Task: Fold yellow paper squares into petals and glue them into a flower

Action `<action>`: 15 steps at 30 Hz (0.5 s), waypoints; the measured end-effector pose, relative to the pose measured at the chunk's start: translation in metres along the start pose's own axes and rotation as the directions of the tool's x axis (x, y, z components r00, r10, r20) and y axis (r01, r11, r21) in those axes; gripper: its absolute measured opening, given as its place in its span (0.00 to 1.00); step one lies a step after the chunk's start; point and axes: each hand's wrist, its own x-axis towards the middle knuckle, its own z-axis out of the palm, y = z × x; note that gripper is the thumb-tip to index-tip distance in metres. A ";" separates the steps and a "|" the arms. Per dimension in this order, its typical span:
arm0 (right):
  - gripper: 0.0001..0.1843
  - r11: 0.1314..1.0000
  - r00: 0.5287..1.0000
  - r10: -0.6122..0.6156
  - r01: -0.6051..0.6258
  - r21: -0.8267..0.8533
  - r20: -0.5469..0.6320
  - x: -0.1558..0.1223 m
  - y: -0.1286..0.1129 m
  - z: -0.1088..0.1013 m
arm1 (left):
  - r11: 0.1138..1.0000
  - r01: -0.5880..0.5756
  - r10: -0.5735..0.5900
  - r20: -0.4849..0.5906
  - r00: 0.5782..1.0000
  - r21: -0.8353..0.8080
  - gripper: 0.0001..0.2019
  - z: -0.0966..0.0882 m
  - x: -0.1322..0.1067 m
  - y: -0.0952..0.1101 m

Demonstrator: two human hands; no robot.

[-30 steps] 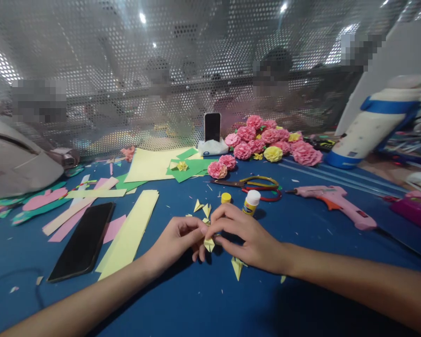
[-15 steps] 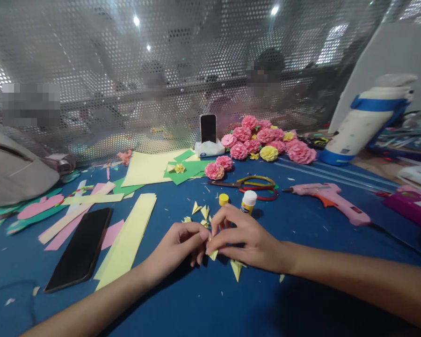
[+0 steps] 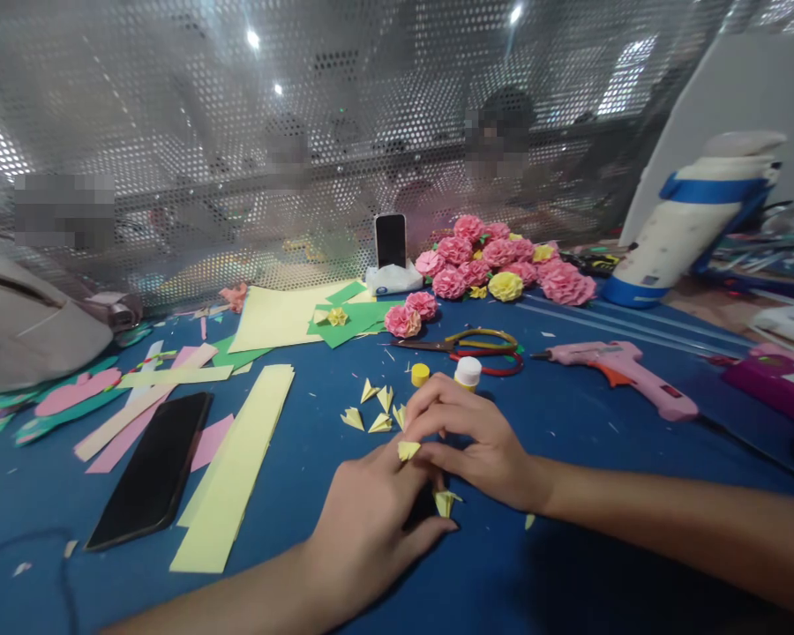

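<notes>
Right hand [image 3: 476, 441] is palm down with a straight wrist and the forearm running in from the right; thumb and forefinger tips are pressed together in a pinch at its left edge, the other fingers curled above. Left hand [image 3: 370, 511] sits just below and left of that pinch, back facing up, thumb splayed to the right, fingers reaching under the other hand, tips hidden. Both forearms are bare, the left rising from lower left.

Left hand [image 3: 370, 516], right hand [image 3: 480, 441]: bare; forearms [image 3: 668, 529] bare to frame edge; nails seemingly short.
</notes>
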 end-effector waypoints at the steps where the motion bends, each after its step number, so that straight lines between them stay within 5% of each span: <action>1: 0.11 1.000 1.000 0.000 0.000 -0.001 -0.003 0.000 0.000 0.000 | 1.000 -0.001 0.002 -0.004 1.000 0.006 0.11 0.000 0.001 0.001; 10: 0.09 0.999 0.999 0.034 -0.034 0.040 -0.003 -0.001 0.003 0.000 | 0.986 -0.030 0.029 -0.007 1.000 -0.162 0.11 0.002 -0.003 0.006; 15: 0.08 0.993 0.997 0.074 -0.072 0.094 -0.012 -0.003 0.006 0.000 | 0.961 -0.024 -0.004 -0.100 0.995 -0.275 0.10 -0.004 -0.004 -0.002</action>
